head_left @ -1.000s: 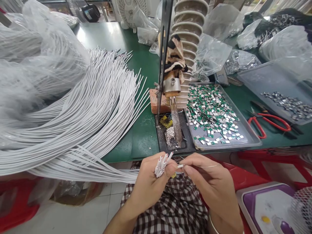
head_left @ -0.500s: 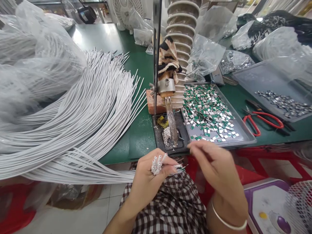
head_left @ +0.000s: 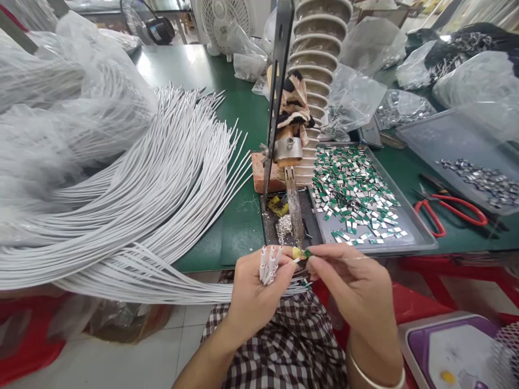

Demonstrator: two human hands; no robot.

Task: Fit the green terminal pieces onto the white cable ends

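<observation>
My left hand (head_left: 259,286) is closed around a bunch of thin white cables (head_left: 194,292) that runs in from the left. Several short white cable ends (head_left: 270,265) with reddish tips poke up between its fingers. My right hand (head_left: 351,281) pinches a small green circuit board (head_left: 308,254) right beside the left fingertips. A small yellow patch (head_left: 298,253) shows at the left index fingertip; I cannot tell what it is. Below the hands, more cable ends with green bits (head_left: 304,282) stick out past the left hand, over the checkered cloth on the lap.
A soldering iron (head_left: 294,205) in a clamp points down over a black tray (head_left: 271,227). To its right lies a metal tray (head_left: 421,237) of small green-and-silver boards. Red-handled pliers (head_left: 462,209) lie farther right. A large pile of white cables (head_left: 133,216) covers the left side.
My right hand has moved left to meet the left fingertips, and a green circuit board now shows in its pinch. The whole view has shifted slightly.
</observation>
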